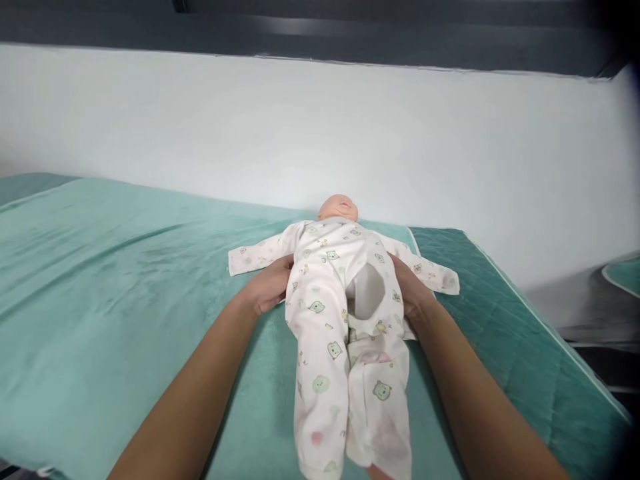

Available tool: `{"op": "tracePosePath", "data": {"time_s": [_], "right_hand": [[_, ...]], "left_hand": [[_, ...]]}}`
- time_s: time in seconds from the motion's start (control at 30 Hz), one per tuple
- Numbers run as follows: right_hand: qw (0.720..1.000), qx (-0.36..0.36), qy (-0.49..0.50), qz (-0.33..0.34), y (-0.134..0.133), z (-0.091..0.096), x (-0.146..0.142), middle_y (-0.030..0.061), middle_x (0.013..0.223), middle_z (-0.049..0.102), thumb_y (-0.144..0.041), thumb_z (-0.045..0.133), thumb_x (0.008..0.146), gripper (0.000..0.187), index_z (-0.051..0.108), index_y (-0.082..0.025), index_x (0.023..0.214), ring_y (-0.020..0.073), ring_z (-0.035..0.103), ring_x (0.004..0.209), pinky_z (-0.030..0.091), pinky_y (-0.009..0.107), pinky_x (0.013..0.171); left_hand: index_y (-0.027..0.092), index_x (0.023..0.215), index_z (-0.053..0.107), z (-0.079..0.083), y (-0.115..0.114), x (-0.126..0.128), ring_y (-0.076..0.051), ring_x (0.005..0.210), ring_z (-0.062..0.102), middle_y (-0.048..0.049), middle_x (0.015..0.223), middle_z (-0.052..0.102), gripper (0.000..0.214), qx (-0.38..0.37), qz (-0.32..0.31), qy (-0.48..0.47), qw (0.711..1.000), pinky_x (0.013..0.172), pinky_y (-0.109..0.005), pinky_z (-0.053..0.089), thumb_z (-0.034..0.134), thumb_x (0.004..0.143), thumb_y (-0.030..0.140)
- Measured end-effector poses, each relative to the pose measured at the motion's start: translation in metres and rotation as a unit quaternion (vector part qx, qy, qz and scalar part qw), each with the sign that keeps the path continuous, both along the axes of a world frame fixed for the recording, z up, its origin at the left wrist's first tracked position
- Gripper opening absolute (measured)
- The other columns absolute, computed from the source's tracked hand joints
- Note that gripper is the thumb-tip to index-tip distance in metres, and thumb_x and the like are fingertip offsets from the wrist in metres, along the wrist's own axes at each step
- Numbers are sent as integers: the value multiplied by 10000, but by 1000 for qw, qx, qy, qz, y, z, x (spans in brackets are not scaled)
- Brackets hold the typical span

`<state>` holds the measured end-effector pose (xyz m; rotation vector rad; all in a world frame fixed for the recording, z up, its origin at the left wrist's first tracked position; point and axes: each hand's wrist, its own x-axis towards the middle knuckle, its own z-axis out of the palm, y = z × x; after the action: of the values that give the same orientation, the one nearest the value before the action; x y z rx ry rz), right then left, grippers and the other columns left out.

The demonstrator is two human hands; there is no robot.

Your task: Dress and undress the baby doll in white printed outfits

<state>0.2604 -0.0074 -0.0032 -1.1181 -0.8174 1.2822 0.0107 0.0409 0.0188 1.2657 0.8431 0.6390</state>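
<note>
A baby doll (339, 208) lies on its back, its head toward the wall. It wears a white long-sleeved top (267, 252) and white baby pants (320, 333), both printed with small green animals. The pants reach high up the torso and have an opening at the crotch, where paler cloth shows. My left hand (273, 283) is closed on the pants' edge at the doll's left-of-picture side. On the opposite side my right hand (407, 287) is closed on the pants too. Both hands' fingertips are hidden behind the cloth. A bit of the doll's leg shows below one cuff.
The doll lies on a light green sheet (150, 300) over a darker green quilted mattress cover (515, 333). Behind is a white wall (300, 133), with a dark metal beam (320, 33) overhead. The bed's edge runs along the right.
</note>
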Motion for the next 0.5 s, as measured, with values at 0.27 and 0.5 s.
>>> {"op": "tracePosePath", "data": {"time_s": [0.27, 0.5], "right_hand": [[998, -47, -15, 28, -5, 2, 2, 49, 789, 766, -178, 776, 572, 290, 743, -263, 847, 304, 701, 852, 555, 402, 672], [1000, 4, -26, -13, -1, -3, 1, 28, 841, 774, -209, 778, 589, 390, 710, -260, 969, 284, 714, 884, 592, 384, 718]], "left_hand": [[207, 1262, 630, -1, 0, -3, -280, 976, 696, -102, 1081, 743, 612, -20, 19, 8, 1000, 796, -371, 590, 774, 673, 294], [190, 1239, 646, -11, 2, 2, -268, 965, 700, -111, 1097, 741, 581, 7, 59, -40, 997, 799, -342, 589, 784, 678, 250]]}}
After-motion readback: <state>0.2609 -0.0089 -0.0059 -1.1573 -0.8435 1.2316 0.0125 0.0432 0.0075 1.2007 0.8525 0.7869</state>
